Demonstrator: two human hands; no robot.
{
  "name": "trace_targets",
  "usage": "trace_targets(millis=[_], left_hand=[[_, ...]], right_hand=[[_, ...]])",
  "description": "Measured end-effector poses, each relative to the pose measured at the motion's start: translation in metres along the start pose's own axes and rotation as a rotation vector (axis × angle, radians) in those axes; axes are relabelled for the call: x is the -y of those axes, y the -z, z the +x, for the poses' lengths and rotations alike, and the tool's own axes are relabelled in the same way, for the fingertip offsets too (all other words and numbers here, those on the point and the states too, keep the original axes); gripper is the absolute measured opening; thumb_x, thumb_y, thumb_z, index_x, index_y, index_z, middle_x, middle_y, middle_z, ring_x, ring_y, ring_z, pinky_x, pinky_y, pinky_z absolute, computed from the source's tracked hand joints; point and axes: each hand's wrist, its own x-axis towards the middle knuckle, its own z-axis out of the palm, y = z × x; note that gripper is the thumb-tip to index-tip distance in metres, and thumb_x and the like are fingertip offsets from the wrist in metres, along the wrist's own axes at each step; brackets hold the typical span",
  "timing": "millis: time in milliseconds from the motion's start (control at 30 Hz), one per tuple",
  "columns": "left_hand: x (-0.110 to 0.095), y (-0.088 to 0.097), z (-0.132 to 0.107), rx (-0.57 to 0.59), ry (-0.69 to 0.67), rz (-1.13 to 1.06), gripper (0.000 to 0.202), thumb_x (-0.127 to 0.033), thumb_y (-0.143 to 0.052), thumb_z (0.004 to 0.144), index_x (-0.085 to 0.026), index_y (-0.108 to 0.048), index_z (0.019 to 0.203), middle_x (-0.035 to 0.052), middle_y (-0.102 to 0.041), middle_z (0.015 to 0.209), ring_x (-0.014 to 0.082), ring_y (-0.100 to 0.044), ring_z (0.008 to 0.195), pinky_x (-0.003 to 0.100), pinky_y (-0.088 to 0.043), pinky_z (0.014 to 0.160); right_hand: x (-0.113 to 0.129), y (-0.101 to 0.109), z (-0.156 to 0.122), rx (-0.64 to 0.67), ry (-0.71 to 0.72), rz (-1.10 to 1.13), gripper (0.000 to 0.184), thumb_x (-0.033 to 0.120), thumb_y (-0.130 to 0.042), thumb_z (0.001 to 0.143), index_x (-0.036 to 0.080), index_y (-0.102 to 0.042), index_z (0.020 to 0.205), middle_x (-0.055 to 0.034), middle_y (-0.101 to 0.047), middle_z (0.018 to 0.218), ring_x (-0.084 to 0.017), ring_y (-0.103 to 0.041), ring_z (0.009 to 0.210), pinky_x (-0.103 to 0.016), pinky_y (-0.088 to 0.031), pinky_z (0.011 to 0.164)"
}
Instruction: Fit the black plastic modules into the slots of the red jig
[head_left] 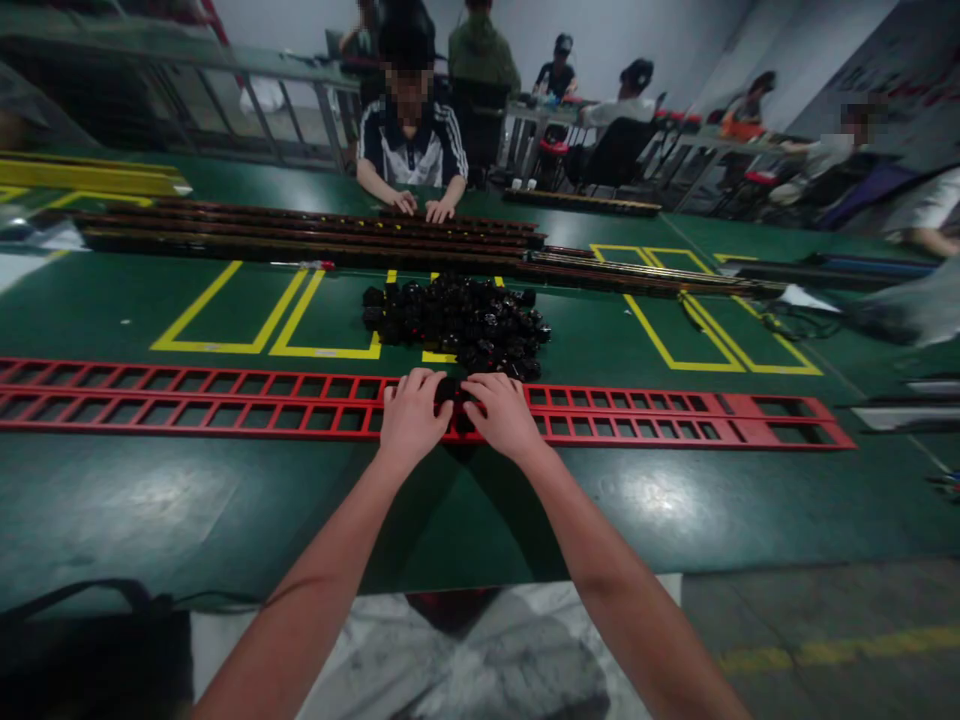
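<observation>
Right now, on the green tabletop (pixel 300 510), a small black part (pixel 448 390) is being pinched between fingers and thumbs by the left hand (pixel 412 418) and right hand (pixel 501 412), over the long red frame (pixel 747 419) (black pieces (pixel 461 315) are heaped just beyond).

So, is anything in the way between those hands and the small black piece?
Nothing visible: the left hand and right hand are both right at the black piece, over the red frame.
</observation>
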Motion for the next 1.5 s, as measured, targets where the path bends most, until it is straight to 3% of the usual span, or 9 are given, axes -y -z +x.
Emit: trace_targets(millis=[200,300,400,567,767,933,1100,1333,1500], left_hand=[[-0.004,0.002,-0.002,-0.002,0.026,0.075,0.042,-0.04,-0.047,0.095,-0.028,-0.06,0.133,0.0091,-0.058,0.136,0.0324,-0.05,0.121,0.051,-0.041,0.099],[-0.004,0.002,-0.002,0.016,-0.006,0.055,0.042,-0.036,-0.04,0.099,-0.032,-0.058,0.137,0.0064,-0.058,0.141,0.0312,-0.046,0.127,0.052,-0.037,0.104],[-0.003,0.0,-0.001,0.033,-0.032,0.031,0.042,-0.033,-0.037,0.101,-0.034,-0.057,0.138,0.0042,-0.059,0.143,0.0303,-0.044,0.132,0.053,-0.033,0.108],[-0.003,-0.001,0.001,0.026,-0.003,0.002,0.035,-0.032,-0.046,0.097,-0.034,-0.061,0.129,0.0033,-0.063,0.138,0.0291,-0.047,0.13,0.054,-0.033,0.109],[0.004,0.006,0.015,0.086,0.001,-0.058,0.027,-0.031,-0.058,0.092,-0.033,-0.065,0.118,0.0017,-0.07,0.124,0.0288,-0.054,0.124,0.062,-0.02,0.117],[0.021,0.009,0.026,0.195,-0.103,-0.066,0.03,-0.038,-0.063,0.091,-0.03,-0.066,0.119,0.002,-0.07,0.121,0.0255,-0.057,0.115,0.045,-0.038,0.107],[0.031,0.0,0.022,0.117,-0.196,-0.088,0.035,-0.04,-0.06,0.094,-0.027,-0.063,0.126,0.0046,-0.068,0.128,0.0271,-0.056,0.117,0.044,-0.042,0.101],[0.031,-0.004,0.02,0.07,-0.228,-0.087,0.035,-0.041,-0.058,0.095,-0.025,-0.063,0.126,0.0048,-0.069,0.125,0.0277,-0.058,0.115,0.047,-0.044,0.099],[0.031,-0.006,0.02,0.008,-0.201,-0.089,0.035,-0.04,-0.048,0.1,-0.022,-0.062,0.126,0.0081,-0.065,0.129,0.0271,-0.058,0.116,0.047,-0.045,0.102]], right_hand=[[-0.015,0.008,0.0,-0.373,-0.214,0.144,0.029,0.019,-0.043,0.096,0.021,-0.071,0.102,-0.0093,-0.074,0.106,-0.024,-0.063,0.104,-0.04,-0.049,0.093],[-0.026,0.015,-0.002,-0.454,-0.273,0.128,0.028,0.02,-0.044,0.095,0.022,-0.071,0.096,-0.009,-0.074,0.1,-0.026,-0.063,0.098,-0.041,-0.049,0.091],[-0.032,0.018,-0.004,-0.426,-0.296,0.076,0.026,0.019,-0.044,0.093,0.022,-0.07,0.096,-0.0088,-0.073,0.102,-0.026,-0.063,0.099,-0.041,-0.049,0.091],[-0.023,0.018,0.007,-0.268,-0.251,-0.005,0.023,0.019,-0.047,0.095,0.022,-0.068,0.102,-0.0085,-0.072,0.115,-0.026,-0.062,0.109,-0.041,-0.045,0.092],[-0.022,0.014,0.03,-0.143,-0.177,-0.126,0.024,0.02,-0.052,0.093,0.022,-0.067,0.112,-0.0092,-0.069,0.123,-0.031,-0.057,0.114,-0.047,-0.04,0.092],[-0.03,0.005,0.029,-0.092,-0.154,-0.177,0.031,0.024,-0.054,0.094,0.022,-0.066,0.123,-0.0094,-0.066,0.13,-0.033,-0.051,0.12,-0.05,-0.039,0.093],[-0.029,0.003,0.025,-0.062,-0.125,-0.205,0.034,0.023,-0.05,0.096,0.024,-0.065,0.127,-0.0099,-0.062,0.137,-0.031,-0.049,0.123,-0.05,-0.037,0.097],[-0.029,0.002,0.025,-0.084,-0.165,-0.209,0.023,0.024,-0.05,0.097,0.022,-0.066,0.115,-0.0109,-0.064,0.135,-0.03,-0.052,0.12,-0.049,-0.036,0.099],[-0.028,0.003,0.024,-0.042,-0.043,-0.216,0.035,0.027,-0.051,0.099,0.027,-0.062,0.132,-0.008,-0.057,0.145,-0.031,-0.047,0.129,-0.053,-0.033,0.103]])
